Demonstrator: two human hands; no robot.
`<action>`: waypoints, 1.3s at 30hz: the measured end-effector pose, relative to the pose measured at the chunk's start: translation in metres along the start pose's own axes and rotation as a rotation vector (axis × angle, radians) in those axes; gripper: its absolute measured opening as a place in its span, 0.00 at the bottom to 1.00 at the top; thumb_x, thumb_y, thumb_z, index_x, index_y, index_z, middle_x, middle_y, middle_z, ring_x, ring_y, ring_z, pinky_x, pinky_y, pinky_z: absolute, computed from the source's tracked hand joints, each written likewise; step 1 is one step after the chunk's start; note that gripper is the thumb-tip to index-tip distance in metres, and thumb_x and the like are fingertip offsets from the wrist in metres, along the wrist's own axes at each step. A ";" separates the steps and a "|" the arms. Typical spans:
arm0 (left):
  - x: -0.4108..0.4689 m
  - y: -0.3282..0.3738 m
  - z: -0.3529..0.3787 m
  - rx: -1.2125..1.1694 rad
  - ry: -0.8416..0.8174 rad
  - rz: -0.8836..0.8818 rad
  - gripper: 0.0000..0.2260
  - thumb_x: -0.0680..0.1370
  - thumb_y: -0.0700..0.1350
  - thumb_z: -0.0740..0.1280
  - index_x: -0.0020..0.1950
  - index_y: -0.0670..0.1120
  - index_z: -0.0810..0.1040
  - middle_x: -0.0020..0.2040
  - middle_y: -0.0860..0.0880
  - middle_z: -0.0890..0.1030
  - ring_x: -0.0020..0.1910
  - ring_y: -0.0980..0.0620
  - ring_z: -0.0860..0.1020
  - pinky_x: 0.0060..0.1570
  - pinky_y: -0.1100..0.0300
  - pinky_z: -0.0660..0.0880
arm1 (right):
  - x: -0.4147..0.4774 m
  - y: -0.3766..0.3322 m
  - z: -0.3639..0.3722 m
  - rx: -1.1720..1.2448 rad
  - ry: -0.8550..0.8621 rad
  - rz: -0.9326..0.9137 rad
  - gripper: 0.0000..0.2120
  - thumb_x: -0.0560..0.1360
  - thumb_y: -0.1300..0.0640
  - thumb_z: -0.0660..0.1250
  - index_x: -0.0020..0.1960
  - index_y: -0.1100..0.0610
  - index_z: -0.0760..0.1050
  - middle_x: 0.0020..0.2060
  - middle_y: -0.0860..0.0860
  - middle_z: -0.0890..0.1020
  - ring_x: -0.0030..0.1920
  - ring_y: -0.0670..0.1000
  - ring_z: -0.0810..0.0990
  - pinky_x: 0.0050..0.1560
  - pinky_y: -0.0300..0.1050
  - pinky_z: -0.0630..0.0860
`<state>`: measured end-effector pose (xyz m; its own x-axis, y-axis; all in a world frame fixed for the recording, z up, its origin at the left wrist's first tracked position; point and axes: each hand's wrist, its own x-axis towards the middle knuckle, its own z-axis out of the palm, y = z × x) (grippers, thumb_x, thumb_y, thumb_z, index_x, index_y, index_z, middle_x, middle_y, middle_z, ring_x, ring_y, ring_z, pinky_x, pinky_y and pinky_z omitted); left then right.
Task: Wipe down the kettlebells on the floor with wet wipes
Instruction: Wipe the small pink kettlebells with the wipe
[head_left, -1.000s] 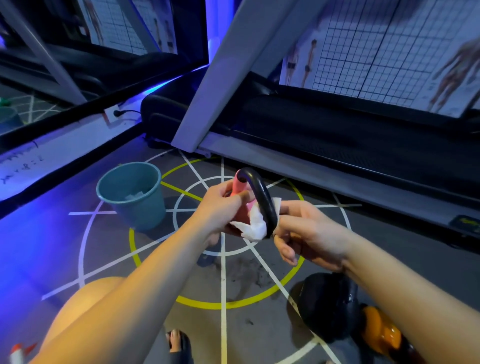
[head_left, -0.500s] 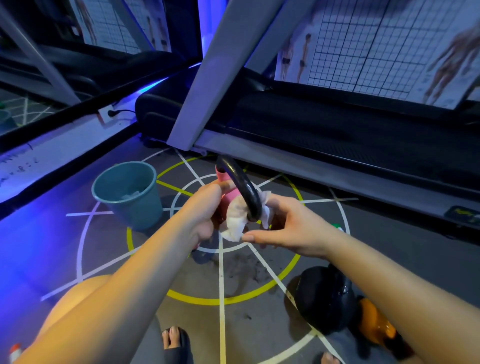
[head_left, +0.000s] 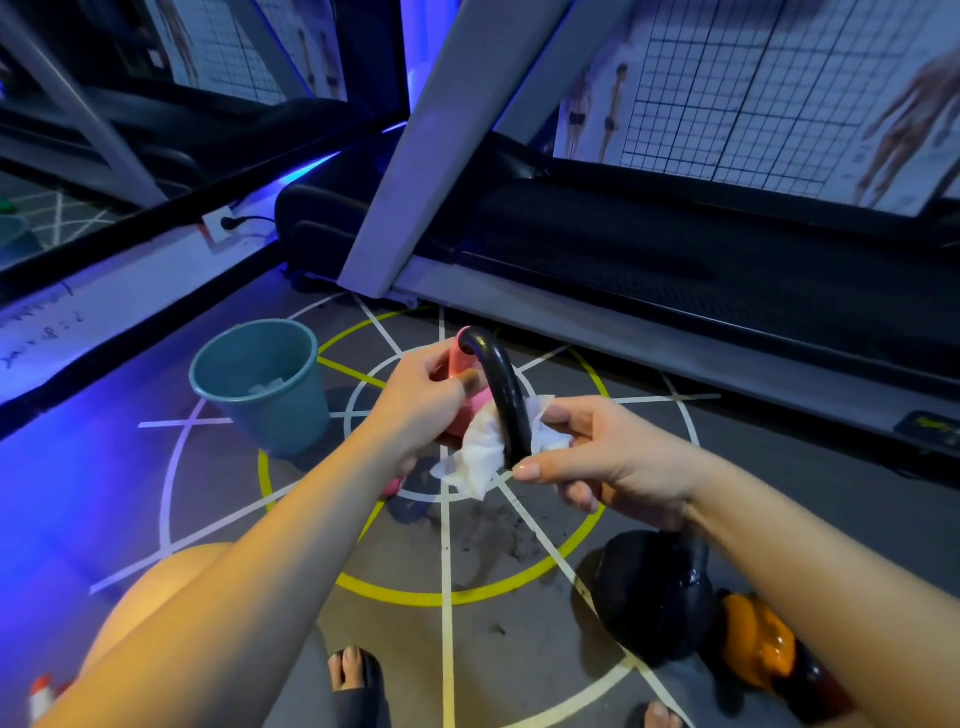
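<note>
The person holds a pink kettlebell (head_left: 459, 359) up off the floor, to the right of a teal bin (head_left: 270, 415) and nearer the camera than it. The left hand (head_left: 421, 402) is curled around the pink body, with the thumb laid across its upper side. The kettlebell's black handle (head_left: 501, 395) arches up and over towards the right hand (head_left: 610, 457). That hand pinches a white wet wipe (head_left: 480, 460) against the lower end of the handle; the thumb is stretched along the near side and the fingers are bent behind it. The wipe is crumpled round the handle, and a loose corner hangs below.

Two more kettlebells sit on the floor far to the right of the bin and much closer to the person: a black kettlebell (head_left: 654, 597) and, touching its right side, an orange kettlebell (head_left: 758, 644). A scrap of white paper lies inside the bin. The bin stands at the left edge of a yellow circle (head_left: 415, 595) painted on the grey floor. Behind the bin and off to its right, a treadmill (head_left: 623, 249) runs along the wall. The person's bare knee (head_left: 156, 587) and a sandalled foot (head_left: 353, 670) show in front of the bin, at the bottom of the view
</note>
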<state>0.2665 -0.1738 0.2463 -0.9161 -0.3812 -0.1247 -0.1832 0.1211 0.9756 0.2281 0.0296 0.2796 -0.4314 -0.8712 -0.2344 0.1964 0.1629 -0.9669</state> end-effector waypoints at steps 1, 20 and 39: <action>0.000 0.001 -0.001 0.027 -0.014 0.057 0.03 0.79 0.43 0.71 0.51 0.44 0.81 0.37 0.46 0.79 0.35 0.52 0.75 0.38 0.58 0.72 | 0.000 0.001 -0.001 0.059 0.001 0.016 0.20 0.71 0.70 0.74 0.62 0.68 0.75 0.39 0.53 0.79 0.22 0.44 0.70 0.25 0.35 0.66; -0.001 0.001 -0.003 0.093 -0.070 0.082 0.05 0.78 0.41 0.71 0.47 0.52 0.84 0.39 0.55 0.84 0.40 0.56 0.79 0.45 0.57 0.75 | 0.006 0.002 0.004 0.013 0.036 0.007 0.14 0.71 0.66 0.68 0.56 0.63 0.75 0.29 0.52 0.71 0.20 0.44 0.67 0.21 0.36 0.60; -0.003 0.003 0.002 0.169 -0.015 0.198 0.09 0.74 0.41 0.75 0.48 0.55 0.86 0.43 0.51 0.85 0.42 0.57 0.82 0.39 0.60 0.79 | 0.005 -0.002 -0.006 -0.069 0.064 0.047 0.15 0.76 0.75 0.58 0.62 0.70 0.73 0.23 0.54 0.69 0.20 0.45 0.68 0.21 0.35 0.65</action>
<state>0.2684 -0.1705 0.2497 -0.9450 -0.3211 0.0621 -0.0554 0.3442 0.9373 0.2209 0.0280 0.2797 -0.4793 -0.8305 -0.2836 0.1576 0.2364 -0.9588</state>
